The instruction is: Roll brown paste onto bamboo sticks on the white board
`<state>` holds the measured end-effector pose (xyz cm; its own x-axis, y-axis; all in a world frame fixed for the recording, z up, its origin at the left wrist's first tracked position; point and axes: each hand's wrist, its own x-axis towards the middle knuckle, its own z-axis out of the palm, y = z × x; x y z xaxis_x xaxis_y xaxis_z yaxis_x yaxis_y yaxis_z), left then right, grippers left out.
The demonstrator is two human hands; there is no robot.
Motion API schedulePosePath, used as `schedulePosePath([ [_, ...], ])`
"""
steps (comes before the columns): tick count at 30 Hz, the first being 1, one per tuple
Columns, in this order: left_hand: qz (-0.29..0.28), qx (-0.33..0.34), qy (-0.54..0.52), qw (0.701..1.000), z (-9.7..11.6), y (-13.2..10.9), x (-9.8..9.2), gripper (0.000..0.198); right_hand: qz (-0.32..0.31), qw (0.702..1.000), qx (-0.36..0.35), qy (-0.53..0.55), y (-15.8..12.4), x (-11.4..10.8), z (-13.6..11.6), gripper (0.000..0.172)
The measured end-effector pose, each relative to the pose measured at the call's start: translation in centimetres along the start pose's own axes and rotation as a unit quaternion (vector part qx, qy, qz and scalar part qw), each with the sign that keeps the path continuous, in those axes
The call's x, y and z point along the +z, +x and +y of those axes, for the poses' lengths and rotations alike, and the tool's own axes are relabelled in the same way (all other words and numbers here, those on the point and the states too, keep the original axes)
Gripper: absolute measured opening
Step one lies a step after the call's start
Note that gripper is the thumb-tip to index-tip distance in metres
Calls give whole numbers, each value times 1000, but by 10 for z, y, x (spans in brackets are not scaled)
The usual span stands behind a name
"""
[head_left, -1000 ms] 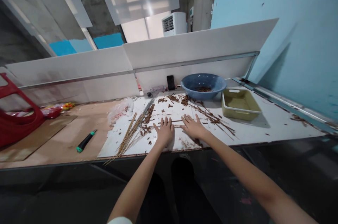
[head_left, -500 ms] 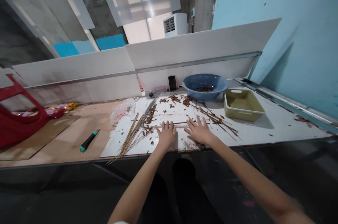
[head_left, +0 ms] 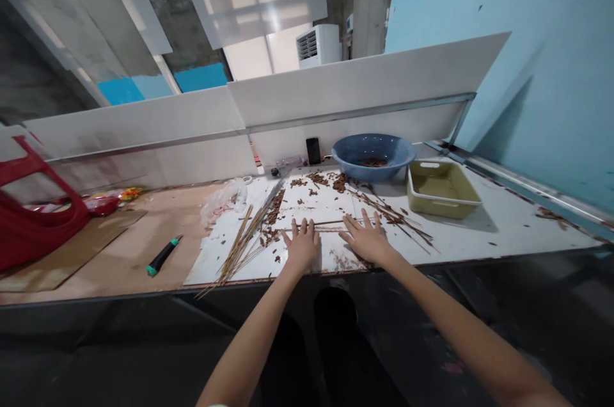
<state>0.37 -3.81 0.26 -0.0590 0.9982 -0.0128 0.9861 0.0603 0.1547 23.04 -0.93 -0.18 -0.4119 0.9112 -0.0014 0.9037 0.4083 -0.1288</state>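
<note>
Head view: the left hand (head_left: 303, 247) and right hand (head_left: 367, 240), apart, fingers spread, lie across a thin brown stick (head_left: 330, 223), apparently steadying it against the white surface (head_left: 518, 234).

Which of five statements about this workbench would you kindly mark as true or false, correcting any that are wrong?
1. The round blue plastic basin stands left of the rectangular olive-green tray with a white rim. True.
2. The person's bare left hand grips the slim black-and-green hand tool. False: the tool lies on the tan board, away from that hand.
3. The bare right hand is spread palm down at thin brown sticks. True.
4. The black rectangular phone lies inside the basin. False: it stands upright by the white panel.
5. A loose bundle of thin tan sticks lies left of the left hand. True.
</note>
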Motion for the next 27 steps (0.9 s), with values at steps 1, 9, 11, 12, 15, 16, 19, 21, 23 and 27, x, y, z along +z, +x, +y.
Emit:
schedulePosePath([
  [1, -1, -1, -1, 1000, 0, -1, 0, 65, 5, 1000, -1, -1, -2, 1, 1, 72],
  [9, -24, -13, 5, 1000, 3, -9, -9, 67, 35, 999, 4, -5, -10, 4, 7, 68],
  [11, -20, -12, 5, 1000, 4, -10, -8, 67, 41, 999, 11, -9, -9, 7, 8, 71],
  [12, -18, -11, 5, 1000, 4, -10, -8, 67, 43, 999, 13, -13, -8, 8, 9, 72],
  [15, -5, -11, 1, 1000, 3, -8, -4, 64, 46, 999, 2, -24, -4, 13, 14, 71],
  [16, 2, -8, 1, 1000, 3, -6, -3, 63, 51, 998, 0, -28, -3, 15, 16, 70],
  [19, 37, 12, 8, 999, 2, -3, 1, 58, 89, 995, 9, -46, 1, 16, 27, 71],
  [21, 68, 25, 10, 997, 0, -1, 3, 53, 111, 992, 14, -61, 2, 15, 36, 66],
  [23, 95, 37, 0, 995, -2, 1, 5, 48, 122, 990, 11, -66, 2, 13, 43, 57],
  [27, 119, 56, -38, 991, -7, 8, 4, 37, 128, 991, -14, -39, 5, 8, 46, 49],
])
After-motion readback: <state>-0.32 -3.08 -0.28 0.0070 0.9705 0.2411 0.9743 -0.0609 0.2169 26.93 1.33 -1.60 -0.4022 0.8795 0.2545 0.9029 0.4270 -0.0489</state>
